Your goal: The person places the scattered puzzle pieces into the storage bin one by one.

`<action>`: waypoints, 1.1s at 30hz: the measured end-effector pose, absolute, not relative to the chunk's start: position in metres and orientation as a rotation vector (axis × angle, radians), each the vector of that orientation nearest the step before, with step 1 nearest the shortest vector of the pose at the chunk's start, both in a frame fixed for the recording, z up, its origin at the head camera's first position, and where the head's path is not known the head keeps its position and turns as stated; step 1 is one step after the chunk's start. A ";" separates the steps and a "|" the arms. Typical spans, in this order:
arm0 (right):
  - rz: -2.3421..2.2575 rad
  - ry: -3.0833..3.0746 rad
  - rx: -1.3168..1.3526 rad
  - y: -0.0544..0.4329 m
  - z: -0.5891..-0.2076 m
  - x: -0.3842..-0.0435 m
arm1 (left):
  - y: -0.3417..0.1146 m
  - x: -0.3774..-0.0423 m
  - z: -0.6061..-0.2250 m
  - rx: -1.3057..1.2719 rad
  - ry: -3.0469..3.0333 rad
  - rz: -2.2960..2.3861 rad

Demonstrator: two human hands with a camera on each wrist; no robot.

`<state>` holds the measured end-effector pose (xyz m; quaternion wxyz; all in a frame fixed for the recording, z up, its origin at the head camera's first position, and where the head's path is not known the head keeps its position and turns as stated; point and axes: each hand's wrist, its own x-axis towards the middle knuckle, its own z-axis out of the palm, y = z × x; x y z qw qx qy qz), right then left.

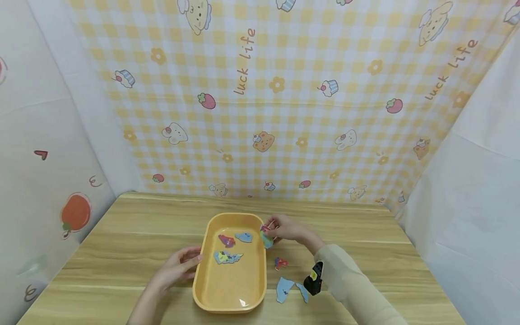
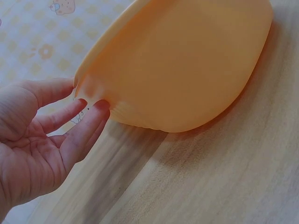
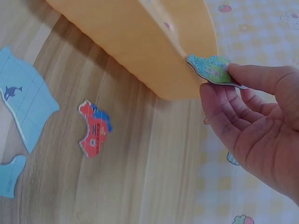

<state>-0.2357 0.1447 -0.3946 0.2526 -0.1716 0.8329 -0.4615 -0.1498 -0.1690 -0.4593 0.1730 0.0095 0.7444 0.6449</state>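
Note:
My right hand pinches a green and blue puzzle piece between thumb and fingers, at the right rim of a yellow-orange plastic tray. In the head view this piece also shows some pink at its top. My left hand holds the tray's left side, thumb at the rim and fingertips against the outer wall. Inside the tray lie a red and purple piece, a light blue piece and a blue and yellow piece.
On the wooden table right of the tray lie a red and blue piece, a larger light blue piece with a whale picture, and a narrow light blue piece. A black device sits at the right wrist. Patterned cloth hangs behind.

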 end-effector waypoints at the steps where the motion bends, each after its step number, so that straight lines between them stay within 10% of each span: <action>1: -1.256 2.261 -0.471 0.143 -0.394 -0.236 | -0.169 -0.150 -0.460 0.029 2.111 1.829; 33: -0.935 2.523 -0.591 0.090 -0.397 -0.223 | -0.169 -0.151 -0.458 0.038 2.105 1.837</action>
